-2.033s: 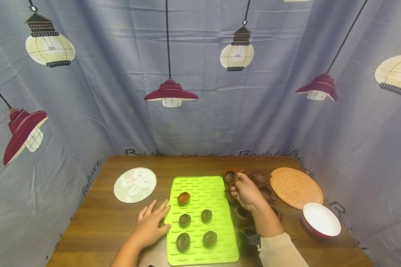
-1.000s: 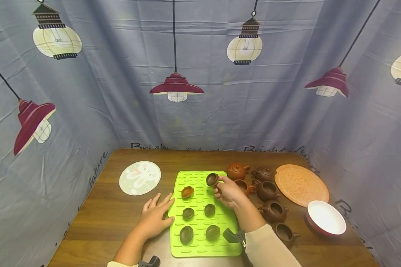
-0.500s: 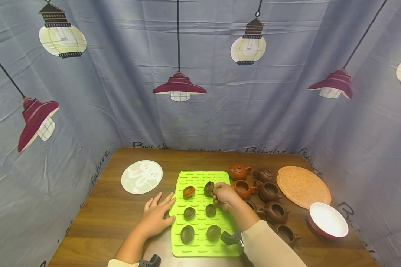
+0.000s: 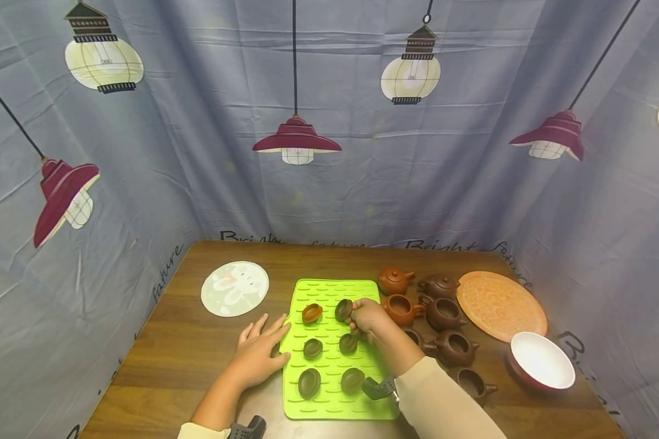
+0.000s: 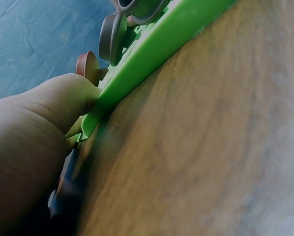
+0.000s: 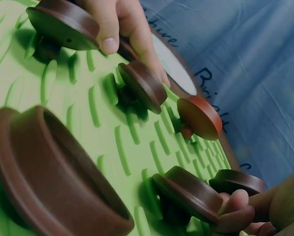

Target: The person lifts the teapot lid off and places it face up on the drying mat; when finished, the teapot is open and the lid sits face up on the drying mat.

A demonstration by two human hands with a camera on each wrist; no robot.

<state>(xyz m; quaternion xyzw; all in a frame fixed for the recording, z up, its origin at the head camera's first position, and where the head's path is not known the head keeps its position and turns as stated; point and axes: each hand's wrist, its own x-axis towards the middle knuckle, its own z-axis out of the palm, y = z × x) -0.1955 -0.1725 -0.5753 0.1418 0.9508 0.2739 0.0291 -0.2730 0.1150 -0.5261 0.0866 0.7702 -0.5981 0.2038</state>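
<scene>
My right hand [image 4: 369,318] pinches a dark brown teapot lid [image 4: 343,310] at the upper right of a green ridged mat [image 4: 329,294]. In the right wrist view this lid [image 6: 238,180] is right at the fingertips, behind another brown lid [image 6: 186,194]. Upturned lids lie on the mat in two columns: an orange lid [image 4: 311,313] level with the held one, and several dark brown lids, such as this large one [image 4: 309,383], nearer me. My left hand [image 4: 259,356], fingers spread, rests along the mat's left edge, its thumb touching the edge in the left wrist view.
Right of the mat stand several teapots: an orange one with its lid on [image 4: 395,280], a lidless orange one [image 4: 399,310] and dark brown ones [image 4: 456,347]. Farther right are an orange round mat [image 4: 500,305] and a white-and-red bowl [image 4: 542,361]. A rabbit-print round mat [image 4: 235,289] lies back left.
My right hand has carried the lid left from above the teapots and lowered it to the mat's upper right, turning its hollow side. The left hand has stayed at the mat's edge.
</scene>
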